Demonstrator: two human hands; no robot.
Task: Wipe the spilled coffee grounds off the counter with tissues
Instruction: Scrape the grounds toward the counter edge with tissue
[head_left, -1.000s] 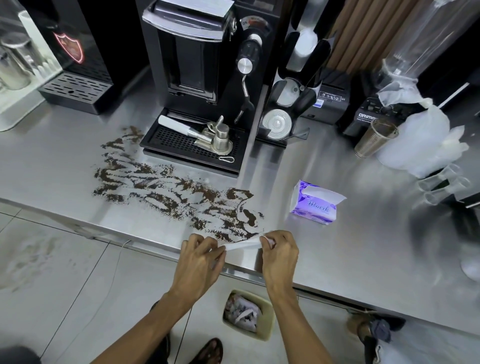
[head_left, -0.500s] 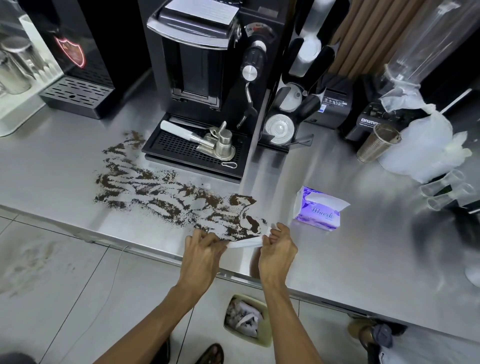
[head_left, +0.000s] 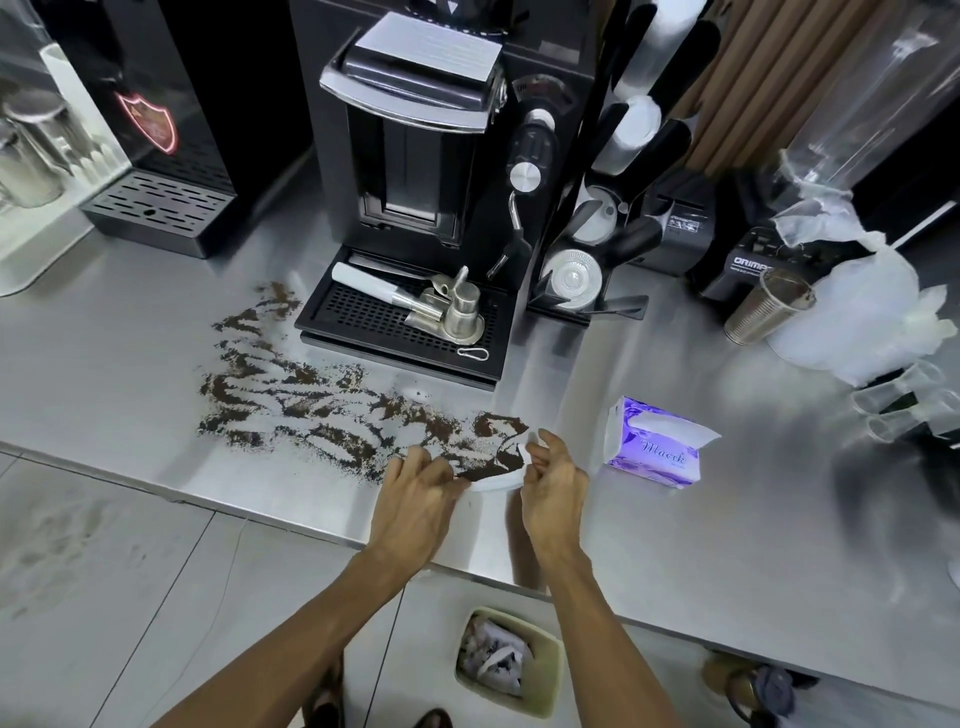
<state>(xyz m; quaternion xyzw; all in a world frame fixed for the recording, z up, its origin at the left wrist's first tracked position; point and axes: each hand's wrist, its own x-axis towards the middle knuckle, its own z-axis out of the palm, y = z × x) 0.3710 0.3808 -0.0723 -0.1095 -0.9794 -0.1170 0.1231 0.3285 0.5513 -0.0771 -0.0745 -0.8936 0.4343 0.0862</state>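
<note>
Dark coffee grounds (head_left: 311, 410) lie smeared in streaks across the steel counter (head_left: 675, 545), in front of the black coffee machine. Both hands hold one white tissue (head_left: 496, 480) stretched between them at the right end of the spill. My left hand (head_left: 415, 493) pinches its left end, and my right hand (head_left: 553, 480) pinches its right end. The tissue lies low against the counter, with a clump of grounds right beside its far edge. A purple tissue pack (head_left: 657, 449) sits just right of my right hand, a tissue sticking out of it.
The coffee machine (head_left: 415, 171) with its drip tray (head_left: 400, 325) stands behind the spill. A cup holder rack (head_left: 597, 260), a metal cup (head_left: 769, 314) and plastic bags (head_left: 857, 317) fill the back right. A waste bin (head_left: 509, 660) with used tissues stands on the floor below the counter edge.
Both hands have carried the stretched tissue away from the counter's front edge and into the right end of the grounds.
</note>
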